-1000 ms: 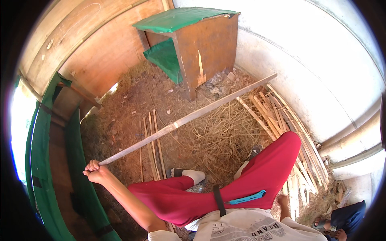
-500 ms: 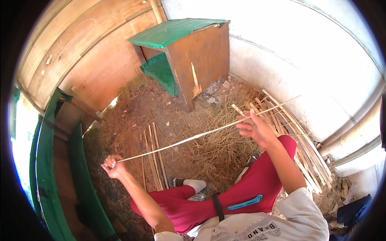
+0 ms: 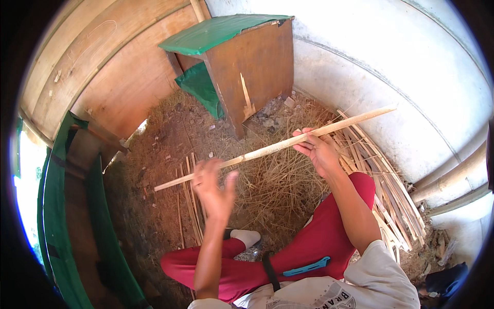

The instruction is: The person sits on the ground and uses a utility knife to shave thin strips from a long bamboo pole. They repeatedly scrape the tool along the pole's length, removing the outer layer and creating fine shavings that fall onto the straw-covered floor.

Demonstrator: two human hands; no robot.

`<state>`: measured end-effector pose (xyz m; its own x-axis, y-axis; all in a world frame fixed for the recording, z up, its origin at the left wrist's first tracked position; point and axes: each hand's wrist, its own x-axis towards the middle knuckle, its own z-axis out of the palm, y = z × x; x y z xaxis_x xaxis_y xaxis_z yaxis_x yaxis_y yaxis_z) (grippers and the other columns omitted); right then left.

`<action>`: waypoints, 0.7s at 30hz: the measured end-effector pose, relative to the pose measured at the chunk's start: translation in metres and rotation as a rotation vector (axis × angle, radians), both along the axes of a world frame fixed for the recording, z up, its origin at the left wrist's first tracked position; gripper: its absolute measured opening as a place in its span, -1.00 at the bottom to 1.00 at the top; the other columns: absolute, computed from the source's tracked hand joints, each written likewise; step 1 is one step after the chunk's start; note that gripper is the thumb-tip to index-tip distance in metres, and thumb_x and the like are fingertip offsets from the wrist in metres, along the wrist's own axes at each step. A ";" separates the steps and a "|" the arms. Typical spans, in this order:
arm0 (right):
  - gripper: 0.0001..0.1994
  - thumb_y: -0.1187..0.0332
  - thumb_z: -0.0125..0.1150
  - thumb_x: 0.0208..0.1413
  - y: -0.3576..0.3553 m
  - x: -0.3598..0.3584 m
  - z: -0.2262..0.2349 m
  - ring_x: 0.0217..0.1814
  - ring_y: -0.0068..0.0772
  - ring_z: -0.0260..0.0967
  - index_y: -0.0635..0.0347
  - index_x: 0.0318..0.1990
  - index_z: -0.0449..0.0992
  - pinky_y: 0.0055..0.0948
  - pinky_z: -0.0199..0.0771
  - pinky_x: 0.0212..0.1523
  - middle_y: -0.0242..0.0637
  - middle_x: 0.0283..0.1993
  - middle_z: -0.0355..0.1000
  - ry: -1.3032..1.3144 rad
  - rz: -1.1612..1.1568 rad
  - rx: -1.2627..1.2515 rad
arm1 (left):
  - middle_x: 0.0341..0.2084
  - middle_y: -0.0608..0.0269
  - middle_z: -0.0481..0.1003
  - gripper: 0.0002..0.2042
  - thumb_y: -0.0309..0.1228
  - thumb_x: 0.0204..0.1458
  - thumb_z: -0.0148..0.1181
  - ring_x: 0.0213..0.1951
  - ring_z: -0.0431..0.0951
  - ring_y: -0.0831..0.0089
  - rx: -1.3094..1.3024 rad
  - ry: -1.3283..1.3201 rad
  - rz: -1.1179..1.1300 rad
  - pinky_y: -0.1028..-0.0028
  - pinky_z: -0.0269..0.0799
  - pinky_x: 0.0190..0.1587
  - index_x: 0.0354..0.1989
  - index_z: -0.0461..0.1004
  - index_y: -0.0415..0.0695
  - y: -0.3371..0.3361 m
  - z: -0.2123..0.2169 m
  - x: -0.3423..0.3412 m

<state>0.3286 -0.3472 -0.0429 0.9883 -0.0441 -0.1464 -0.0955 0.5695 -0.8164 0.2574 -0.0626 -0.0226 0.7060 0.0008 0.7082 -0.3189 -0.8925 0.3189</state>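
Here, a long pale bamboo strip (image 3: 278,146) is held slantwise above the straw-covered ground (image 3: 267,190), its far end raised toward the white wall (image 3: 391,77) and its near end low over the dirt. The right hand (image 3: 320,151) is closed around the strip past its middle, the fingers curled over it from above. The left hand (image 3: 215,186) is blurred, its fingers spread apart; it lies just beside the lower part of the strip, and whether the strip is actually touched by it cannot be told.

The step in hand is judged to be the working or checking of this one strip along its length, with the weight carried by the right hand alone. For the next move, a firm hold by the left hand on the lower part is called for, so that the strip is steadied at both places.

A bundle of split strips (image 3: 383,180) is stacked along the wall at the right, and a few more strips (image 3: 191,201) are laid on the ground near the left hand. A brown wooden cabinet with a green top (image 3: 257,67) is set in the corner.
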 end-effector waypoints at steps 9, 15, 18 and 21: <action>-0.82 0.45 -0.13 0.40 0.013 -0.013 -0.002 0.11 -0.15 0.51 0.34 0.00 0.37 -0.24 0.64 0.12 0.09 0.05 0.49 0.002 0.068 0.030 | -0.11 0.29 0.57 -0.66 -0.40 -0.15 0.49 0.06 0.48 0.23 0.040 -0.096 -0.291 0.07 0.11 0.21 -0.15 0.60 -0.13 -0.088 -0.032 0.039; -0.77 0.41 -0.06 0.41 0.010 -0.015 -0.011 0.12 -0.21 0.51 0.35 0.08 0.39 -0.30 0.65 0.09 0.05 0.10 0.48 0.029 0.088 0.011 | -0.27 0.29 0.61 -0.87 -0.53 -0.12 0.44 -0.06 0.55 0.22 -0.132 -0.172 -0.389 0.22 0.30 0.05 -0.36 0.65 -0.13 -0.091 -0.050 0.049; -0.73 0.33 0.01 0.40 0.013 -0.018 -0.010 0.15 -0.22 0.49 0.37 0.08 0.37 -0.31 0.64 0.11 0.02 0.11 0.46 0.011 0.093 -0.050 | -0.31 0.24 0.63 -0.92 -0.58 -0.07 0.41 -0.16 0.59 0.26 -0.331 -0.117 -0.418 0.32 0.40 -0.05 -0.38 0.67 -0.14 -0.093 -0.056 0.049; -0.70 0.29 0.04 0.39 0.014 -0.015 -0.009 0.18 -0.23 0.47 0.38 0.08 0.37 -0.32 0.62 0.14 0.00 0.11 0.46 -0.039 0.142 -0.119 | -0.36 0.21 0.64 -0.86 -0.68 -0.06 0.35 -0.23 0.62 0.34 -0.589 0.019 -0.445 0.36 0.51 -0.13 -0.35 0.68 -0.18 -0.092 -0.058 0.049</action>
